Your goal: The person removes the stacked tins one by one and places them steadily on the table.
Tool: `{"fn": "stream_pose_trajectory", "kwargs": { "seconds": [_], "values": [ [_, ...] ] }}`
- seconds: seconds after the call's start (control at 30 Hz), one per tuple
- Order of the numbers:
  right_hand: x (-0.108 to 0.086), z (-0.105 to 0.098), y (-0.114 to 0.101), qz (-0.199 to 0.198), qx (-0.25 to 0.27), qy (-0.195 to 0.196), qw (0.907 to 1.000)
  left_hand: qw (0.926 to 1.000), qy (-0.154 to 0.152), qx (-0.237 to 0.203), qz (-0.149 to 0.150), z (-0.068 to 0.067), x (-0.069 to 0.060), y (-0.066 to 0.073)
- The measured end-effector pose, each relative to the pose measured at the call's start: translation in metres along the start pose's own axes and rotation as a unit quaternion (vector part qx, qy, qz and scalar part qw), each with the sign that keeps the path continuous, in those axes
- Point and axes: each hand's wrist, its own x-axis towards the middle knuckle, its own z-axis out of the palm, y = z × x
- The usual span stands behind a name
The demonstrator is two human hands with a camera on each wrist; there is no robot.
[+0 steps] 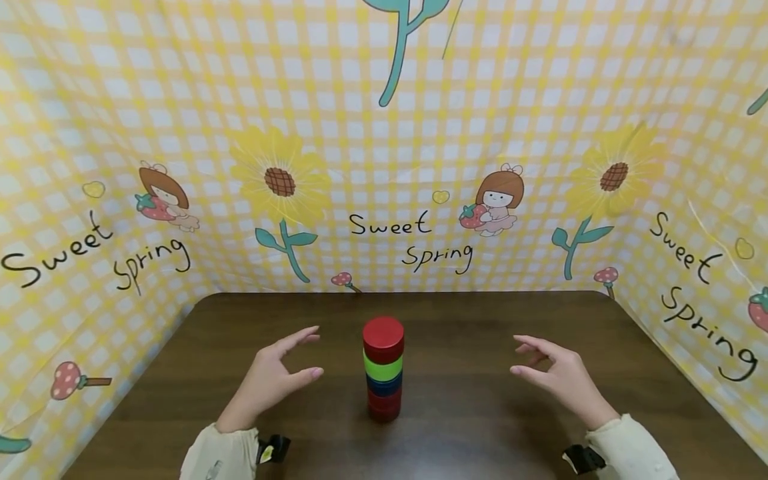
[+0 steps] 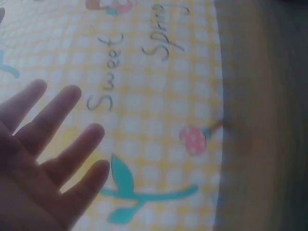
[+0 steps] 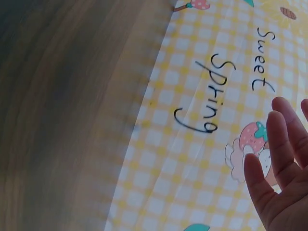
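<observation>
A stack of round pieces stands upright near the middle of the table, with a red piece [image 1: 383, 339] on top, a bright green piece [image 1: 383, 368] under it, then a dark blue piece [image 1: 385, 387] and dark red [image 1: 385, 405] at the bottom. To the left of the stack, apart from it, the left hand [image 1: 273, 377] hovers with fingers spread and nothing held. On the other side the right hand [image 1: 558, 377] is likewise raised, thumb and fingers parted, touching nothing. Both wrist views show the left hand [image 2: 53, 154] and right hand [image 3: 284, 168] empty; the stack appears in neither.
The dark brown wooden table [image 1: 480, 427] is enclosed at the back and both sides by a yellow and white checked cloth [image 1: 372, 160] printed with flowers, figures and lettering. Black straps [image 1: 273, 449] sit at both wrists, beside pale sleeves [image 1: 222, 453].
</observation>
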Motion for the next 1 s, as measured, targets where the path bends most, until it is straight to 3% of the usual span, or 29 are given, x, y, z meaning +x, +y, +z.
{"fn": "stream_pose_trajectory", "kwargs": {
  "seconds": [0.17, 0.37, 0.7, 1.0],
  "values": [
    [0.003, 0.009, -0.007, -0.025, 0.007, 0.0, 0.9997, 0.9995, 0.0, -0.032, 0.008, 0.015, 0.01, 0.009],
    [0.01, 0.019, -0.018, -0.021, 0.031, -0.018, 0.9991, 0.9967, 0.005, -0.08, 0.01, 0.032, 0.017, 0.016],
    [0.024, 0.041, -0.039, -0.053, 0.075, -0.026, 0.9954, 0.9915, -0.022, -0.124, -0.03, 0.05, 0.028, 0.026],
    [0.031, 0.059, -0.052, -0.069, 0.09, -0.043, 0.9926, 0.9875, -0.025, -0.149, -0.045, 0.059, 0.031, 0.03]
  ]
}}
